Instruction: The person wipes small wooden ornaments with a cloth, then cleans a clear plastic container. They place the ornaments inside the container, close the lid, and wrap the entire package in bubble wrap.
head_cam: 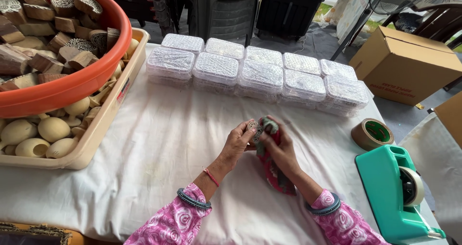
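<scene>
While the orange tub [72, 86] still looks heaped with blocks, the left hand [238, 141] pinches one carved block [252, 126] mid-table and the right hand [279, 148] presses a rag [272, 170] on it, plenty left.

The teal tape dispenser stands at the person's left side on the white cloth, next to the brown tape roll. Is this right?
Not quite. The head view shows the teal plastic tape dispenser at the person's right side, on the white cloth, next to the brown tape roll.
</scene>
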